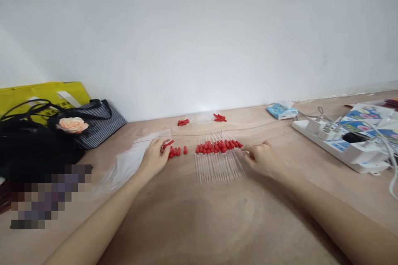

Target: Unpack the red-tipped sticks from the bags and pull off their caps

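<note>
My left hand [155, 156] has its fingers closed on a small red rubber bulb [168, 143] at the left of the work area. Beside its fingertips, several loose red bulbs [177, 152] lie on the table. A row of thin clear droppers [217, 167] with red bulbs [219, 146] lies fanned out in the middle. At the row's right end, my right hand [264, 158] pinches what looks like a thin clear tube; its fingers partly hide it. Clear plastic bags [124, 163] lie partly under my left hand and forearm.
Against the wall lie more thin tubes [204, 118] between two small piles of red bulbs [183, 122]. A striped bag [102, 126] and a yellow bag [46, 95] stand left. A tissue pack [281, 111] and a power strip [329, 143] with plugs and cables lie right.
</note>
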A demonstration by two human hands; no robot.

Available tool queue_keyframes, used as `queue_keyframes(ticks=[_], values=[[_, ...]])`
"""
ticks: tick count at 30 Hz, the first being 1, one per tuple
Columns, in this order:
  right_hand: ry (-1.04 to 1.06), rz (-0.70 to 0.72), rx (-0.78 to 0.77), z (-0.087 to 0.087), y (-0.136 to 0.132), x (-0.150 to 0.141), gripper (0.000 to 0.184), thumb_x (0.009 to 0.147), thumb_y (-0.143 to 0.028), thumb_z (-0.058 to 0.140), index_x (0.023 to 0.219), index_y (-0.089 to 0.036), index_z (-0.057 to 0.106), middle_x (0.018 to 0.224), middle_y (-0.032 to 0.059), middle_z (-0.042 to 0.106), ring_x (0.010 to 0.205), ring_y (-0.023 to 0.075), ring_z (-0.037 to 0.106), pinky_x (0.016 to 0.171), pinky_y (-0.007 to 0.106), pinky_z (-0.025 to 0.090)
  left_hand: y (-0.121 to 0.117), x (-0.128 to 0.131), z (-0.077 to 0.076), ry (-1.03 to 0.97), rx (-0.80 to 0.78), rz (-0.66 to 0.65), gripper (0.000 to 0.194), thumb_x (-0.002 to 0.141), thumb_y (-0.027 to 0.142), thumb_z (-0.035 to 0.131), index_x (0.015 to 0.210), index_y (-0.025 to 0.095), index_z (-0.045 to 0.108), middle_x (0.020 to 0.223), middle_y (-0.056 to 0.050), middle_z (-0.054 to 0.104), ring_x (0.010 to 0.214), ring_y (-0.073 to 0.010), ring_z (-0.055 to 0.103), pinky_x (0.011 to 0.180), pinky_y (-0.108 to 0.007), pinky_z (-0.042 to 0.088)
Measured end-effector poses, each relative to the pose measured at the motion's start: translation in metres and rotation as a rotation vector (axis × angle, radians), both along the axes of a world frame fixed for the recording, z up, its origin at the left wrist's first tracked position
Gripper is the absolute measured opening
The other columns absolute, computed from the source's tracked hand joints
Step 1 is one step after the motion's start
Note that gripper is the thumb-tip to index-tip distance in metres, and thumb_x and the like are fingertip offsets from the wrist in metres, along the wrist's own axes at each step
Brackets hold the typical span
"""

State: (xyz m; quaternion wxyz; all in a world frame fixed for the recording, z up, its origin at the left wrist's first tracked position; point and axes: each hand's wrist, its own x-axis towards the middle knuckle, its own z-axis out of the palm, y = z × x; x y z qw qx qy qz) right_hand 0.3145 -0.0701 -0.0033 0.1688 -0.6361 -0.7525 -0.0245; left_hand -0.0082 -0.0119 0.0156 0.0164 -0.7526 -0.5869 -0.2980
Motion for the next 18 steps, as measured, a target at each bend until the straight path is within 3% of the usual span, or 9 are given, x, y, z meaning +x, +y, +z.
queue_keyframes(ticks=[3,8,13,18], values=[[-0.038,-0.029,-0.014,-0.001,-0.001,-0.002,0.028,0.080,-0.023,0.040,0.095,-0.025,0.064,0.062,0.0014,0.067,0.061,0.0171,0.061,0.071,0.031,0.032,0.020,-0.006,0.006,0.061,-0.135,0.095,0.029,0.072,0.030,0.048,0.099,0.020,0.048,0.082,0.000,0.059,0.060,-0.0134,0.054,0.061,-0.026,0.042],[-0.072,-0.083,0.010,-0.017,0.000,-0.010,0.031,0.074,-0.015,0.043,0.098,-0.019,0.062,0.073,0.0071,0.068,0.066,0.0208,0.062,0.059,0.028,0.035,0.043,-0.005,0.005,0.155,-0.233,0.061,0.021,0.069,0.031,0.051,0.086,0.020,0.046,0.078,-0.001,0.062,0.065,-0.0157,0.057,0.058,-0.025,0.039],[-0.052,-0.009,0.067,-0.030,0.002,-0.016,0.025,0.072,-0.010,0.042,0.088,-0.018,0.059,0.075,0.0073,0.065,0.064,0.0181,0.061,0.054,0.025,0.035,0.048,-0.003,0.005,0.178,-0.246,0.028,0.021,0.064,0.040,0.056,0.070,0.020,0.049,0.071,-0.001,0.062,0.065,-0.0177,0.057,0.058,-0.026,0.039],[-0.026,0.012,0.057,-0.029,0.001,-0.019,0.016,0.074,-0.012,0.042,0.075,-0.018,0.057,0.072,0.0063,0.062,0.060,0.0164,0.059,0.053,0.025,0.034,0.040,0.019,0.006,0.175,-0.186,-0.047,0.019,0.068,0.038,0.053,0.070,0.019,0.053,0.079,-0.004,0.062,0.075,-0.0190,0.057,0.066,-0.027,0.040]])
